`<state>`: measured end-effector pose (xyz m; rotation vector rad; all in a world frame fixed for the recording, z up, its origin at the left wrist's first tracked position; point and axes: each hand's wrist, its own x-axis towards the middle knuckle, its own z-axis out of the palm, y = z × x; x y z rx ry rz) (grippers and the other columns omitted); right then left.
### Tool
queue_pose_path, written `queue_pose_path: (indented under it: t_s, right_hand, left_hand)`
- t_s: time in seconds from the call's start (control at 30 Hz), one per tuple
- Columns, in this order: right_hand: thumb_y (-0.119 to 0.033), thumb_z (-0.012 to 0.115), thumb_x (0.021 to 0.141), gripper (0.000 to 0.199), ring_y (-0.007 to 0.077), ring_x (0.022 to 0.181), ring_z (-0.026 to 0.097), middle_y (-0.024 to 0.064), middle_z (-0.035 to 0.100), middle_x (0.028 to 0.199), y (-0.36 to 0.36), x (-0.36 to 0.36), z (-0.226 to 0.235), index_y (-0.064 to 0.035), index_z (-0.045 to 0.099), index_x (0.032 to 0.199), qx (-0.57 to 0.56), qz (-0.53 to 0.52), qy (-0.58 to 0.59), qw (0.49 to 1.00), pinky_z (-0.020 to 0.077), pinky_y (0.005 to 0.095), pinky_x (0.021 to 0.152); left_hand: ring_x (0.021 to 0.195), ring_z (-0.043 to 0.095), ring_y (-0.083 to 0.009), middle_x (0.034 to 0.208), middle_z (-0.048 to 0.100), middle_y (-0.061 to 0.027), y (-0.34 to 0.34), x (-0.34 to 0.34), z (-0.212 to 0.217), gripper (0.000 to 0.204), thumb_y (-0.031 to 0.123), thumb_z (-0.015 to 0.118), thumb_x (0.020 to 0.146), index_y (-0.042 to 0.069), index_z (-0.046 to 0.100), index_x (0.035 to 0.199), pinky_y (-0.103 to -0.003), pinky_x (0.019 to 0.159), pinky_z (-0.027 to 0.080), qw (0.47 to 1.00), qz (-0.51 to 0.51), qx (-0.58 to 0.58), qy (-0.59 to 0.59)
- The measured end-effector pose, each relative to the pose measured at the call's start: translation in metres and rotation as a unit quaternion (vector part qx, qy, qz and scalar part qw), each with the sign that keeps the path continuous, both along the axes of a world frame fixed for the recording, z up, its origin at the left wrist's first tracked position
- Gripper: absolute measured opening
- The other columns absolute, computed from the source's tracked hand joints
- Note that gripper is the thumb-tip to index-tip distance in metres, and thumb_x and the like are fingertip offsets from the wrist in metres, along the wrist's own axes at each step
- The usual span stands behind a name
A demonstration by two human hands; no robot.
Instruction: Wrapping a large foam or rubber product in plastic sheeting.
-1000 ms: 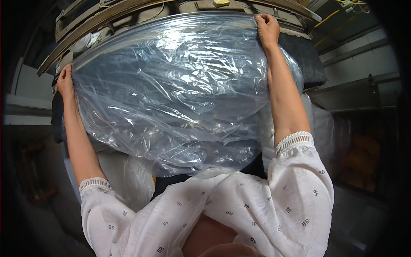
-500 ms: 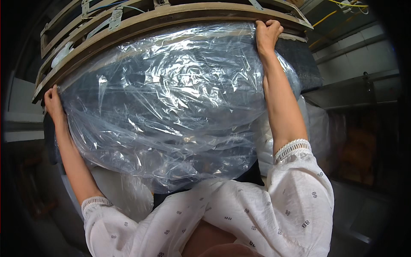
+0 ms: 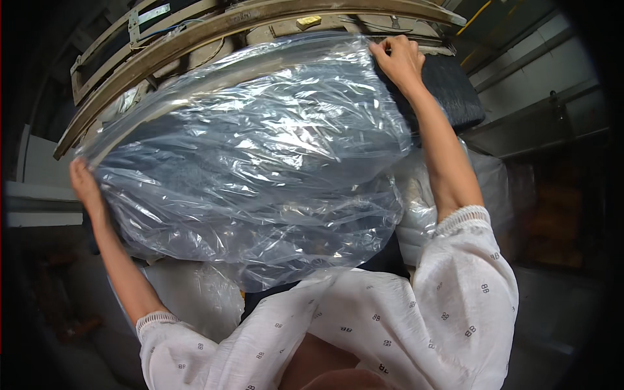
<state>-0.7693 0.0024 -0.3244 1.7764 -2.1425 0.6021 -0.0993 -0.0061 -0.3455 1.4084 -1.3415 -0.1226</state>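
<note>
One corner of the clear plastic sheet (image 3: 266, 140) is pinched in the left hand (image 3: 84, 184), blurred at the frame's left. From there I see it spread, shiny and creased, across the middle to the right hand (image 3: 398, 60), upper right of centre, nipping the sheet's upper corner.

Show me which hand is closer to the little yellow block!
The right hand, pinching the right edge of the clear plastic; the yellow block lies beyond it, to its left. The left hand, at the left edge, is much farther away.
</note>
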Motion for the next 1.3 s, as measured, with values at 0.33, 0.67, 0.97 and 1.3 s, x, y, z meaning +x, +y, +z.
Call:
queue_pose_path:
  t_s: [0.33, 0.67, 0.97, 1.3]
  right_hand:
    - [-0.028, 0.052, 0.09, 0.025, 0.0051, 0.071, 0.045, -0.002, 0.054, 0.078, 0.115, 0.028, 0.056, -0.0046, 0.061, 0.093, 0.263, 0.282, -0.498, 0.777, 0.0379, 0.0205, 0.064]
    - [-0.025, 0.047, 0.092, 0.026, 0.0054, 0.061, 0.05, 0.0002, 0.058, 0.078, 0.185, 0.05, 0.066, -0.003, 0.061, 0.095, 0.223, 0.428, -0.552, 0.68, 0.0416, 0.0188, 0.055]
    - [-0.013, 0.042, 0.091, 0.028, 0.0071, 0.057, 0.049, 0.0051, 0.062, 0.083, 0.224, 0.075, 0.044, -0.0005, 0.053, 0.113, 0.11, 0.404, -0.601, 0.68, 0.041, 0.0201, 0.051]
    - [-0.019, 0.048, 0.091, 0.029, 0.0105, 0.075, 0.056, 0.0079, 0.058, 0.091, 0.232, 0.105, 0.029, 0.0017, 0.05, 0.11, 0.141, 0.42, -0.684, 0.58, 0.0485, 0.0244, 0.067]
  left_hand:
    - [0.092, 0.057, -0.0289, 0.095, 0.06, -0.0149, 0.117, 0.04, 0.051, 0.032, 0.028, 0.049, 0.09, 0.005, 0.056, 0.111, -0.035, 0.079, 0.043, 0.917, 0.145, 0.237, -0.287]
    - [0.066, 0.045, -0.0046, 0.103, 0.055, -0.0021, 0.163, -0.389, 0.133, 0.029, 0.014, 0.067, 0.078, 0.009, 0.064, 0.106, -0.017, 0.055, 0.038, 0.899, -0.406, 0.023, -0.163]
    - [0.082, 0.061, -0.0129, 0.089, 0.06, -0.0052, 0.176, -0.419, 0.102, 0.026, 0.003, 0.069, 0.073, 0.001, 0.062, 0.098, -0.024, 0.076, 0.051, 0.862, -0.487, 0.054, -0.131]
    - [0.08, 0.064, -0.0144, 0.088, 0.066, -0.0074, 0.225, -0.401, 0.071, 0.024, -0.012, 0.06, 0.072, 0.001, 0.065, 0.091, -0.023, 0.072, 0.051, 0.914, -0.392, 0.065, 0.081]
